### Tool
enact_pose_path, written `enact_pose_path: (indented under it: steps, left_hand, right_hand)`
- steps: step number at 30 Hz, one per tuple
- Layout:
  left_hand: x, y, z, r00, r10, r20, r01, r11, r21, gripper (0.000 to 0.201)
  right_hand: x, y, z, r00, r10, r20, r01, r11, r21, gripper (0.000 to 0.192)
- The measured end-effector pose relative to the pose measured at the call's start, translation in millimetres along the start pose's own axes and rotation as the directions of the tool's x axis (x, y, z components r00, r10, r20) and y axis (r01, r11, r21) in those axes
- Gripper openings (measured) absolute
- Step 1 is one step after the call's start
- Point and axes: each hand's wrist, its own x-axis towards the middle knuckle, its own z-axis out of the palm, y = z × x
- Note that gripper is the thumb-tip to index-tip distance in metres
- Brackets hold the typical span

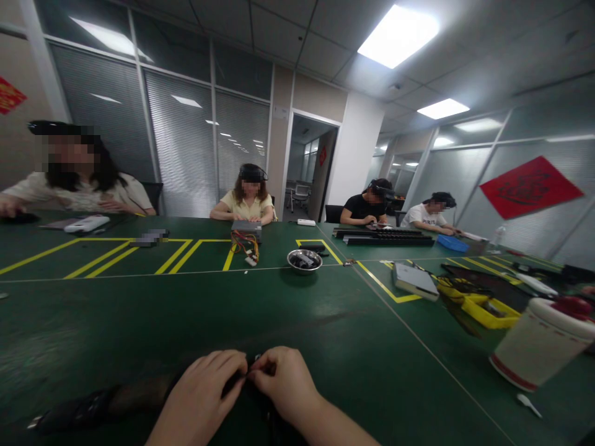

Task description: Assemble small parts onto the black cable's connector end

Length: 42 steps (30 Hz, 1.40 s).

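My left hand (204,390) and my right hand (286,381) meet at the near edge of the green table (297,310). Both pinch a small dark object (246,375) between their fingertips; it is mostly hidden and too dark to identify. A dark strap-like item (88,409) lies flat on the table to the left of my left hand.
A metal bowl (304,260) and a grey box with coloured wires (246,235) sit mid-table. A white paper cup (539,344), a white spoon (527,402), a yellow tray (488,306) and a grey device (415,280) are at right. Several people sit along the far side.
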Motion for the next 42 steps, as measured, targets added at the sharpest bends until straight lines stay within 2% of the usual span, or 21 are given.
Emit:
enact_pose_path:
  steps: [12, 27, 31, 35, 42]
  left_hand:
    - [-1, -6, 4.2, 1.0, -0.014, -0.01, 0.014, 0.999, -0.033, 0.013]
    - [-2, -6, 1.7, 1.0, -0.013, -0.009, 0.013, 1.0, -0.023, 0.014]
    - [-2, -6, 3.2, 1.0, -0.009, -0.009, 0.009, 1.0, -0.005, 0.016]
    - [-4, -10, 9.3, 0.998, 0.002, -0.055, -0.002, 1.0, -0.001, 0.022]
    - [-5, -14, 11.7, 0.996, 0.025, -0.085, -0.027, 1.0, -0.016, 0.014]
  right_hand:
    - [-1, -3, 0, 0.998, 0.046, 0.034, -0.049, 0.994, 0.094, 0.012]
    - [-9, -18, -9, 1.0, 0.007, 0.013, -0.006, 0.997, -0.083, 0.007]
    - [-8, -19, -11, 0.999, 0.027, 0.023, -0.026, 0.997, -0.074, 0.009]
    - [-9, -15, -9, 0.999, 0.043, 0.008, -0.042, 0.997, -0.062, 0.009]
    - [-9, -9, -6, 0.999, 0.033, 0.025, -0.032, 0.998, -0.048, 0.01]
